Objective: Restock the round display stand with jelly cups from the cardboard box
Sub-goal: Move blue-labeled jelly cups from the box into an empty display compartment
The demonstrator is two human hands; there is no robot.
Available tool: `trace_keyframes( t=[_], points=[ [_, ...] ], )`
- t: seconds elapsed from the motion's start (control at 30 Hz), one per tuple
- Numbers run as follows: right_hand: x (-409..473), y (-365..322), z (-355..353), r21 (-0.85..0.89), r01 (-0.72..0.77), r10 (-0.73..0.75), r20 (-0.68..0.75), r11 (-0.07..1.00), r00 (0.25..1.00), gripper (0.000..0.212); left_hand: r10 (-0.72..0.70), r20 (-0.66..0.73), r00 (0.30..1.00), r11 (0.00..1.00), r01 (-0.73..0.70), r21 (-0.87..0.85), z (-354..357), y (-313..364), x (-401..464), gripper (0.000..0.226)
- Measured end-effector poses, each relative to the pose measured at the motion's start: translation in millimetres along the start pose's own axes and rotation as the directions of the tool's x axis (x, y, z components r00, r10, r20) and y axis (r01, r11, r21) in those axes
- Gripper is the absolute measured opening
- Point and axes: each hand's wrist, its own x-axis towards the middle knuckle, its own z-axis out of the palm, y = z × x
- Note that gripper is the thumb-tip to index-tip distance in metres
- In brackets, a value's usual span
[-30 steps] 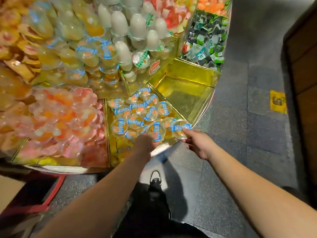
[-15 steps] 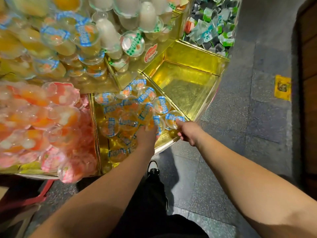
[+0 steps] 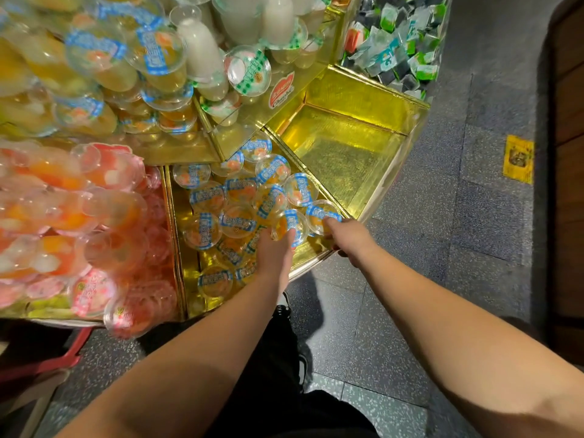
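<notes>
Stand (image 3: 319,263), gold compartment: blue-label cups (image 3: 240,200) heaped loose. Left hand (image 3: 273,252) fingers curled on cup (image 3: 292,224); right hand (image 3: 346,237) pinches rim cup (image 3: 320,214), seemingly seating both. Box unseen.

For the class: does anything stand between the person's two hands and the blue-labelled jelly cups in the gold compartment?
Nothing visible: the left hand and right hand already touch the blue-labelled jelly cups at the gold compartment's front edge.
</notes>
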Motion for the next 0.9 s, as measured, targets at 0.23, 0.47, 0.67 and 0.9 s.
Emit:
trace_keyframes(
  t=[0.23,0.47,0.67,0.9],
  points=[
    [-1.9,-3.0,-1.0,-0.085,0.003,-0.004,-0.011,0.996,1.0,0.04,-0.063,0.033,0.997,0.997,0.064,-0.037,-5.5,2.4,1.6,0.038],
    [-2.9,-3.5,-2.3,-0.253,0.005,-0.017,-0.043,0.967,0.999,0.064,-0.064,0.064,0.996,0.998,0.064,0.008,-12.0,1.3,-3.0,0.04],
    [-15.6,0.4,-8.0,-0.261,0.009,-0.043,-0.126,0.965,0.991,0.071,-0.016,0.089,0.996,1.0,0.016,0.004,-21.8,4.0,-15.3,0.057],
    [-80.3,-9.4,-20.7,-0.308,0.174,-0.247,-0.216,0.935,0.945,0.04,0.081,0.088,0.993,0.997,-0.08,-0.018,-50.6,20.6,-65.5,0.023]
  ],
)
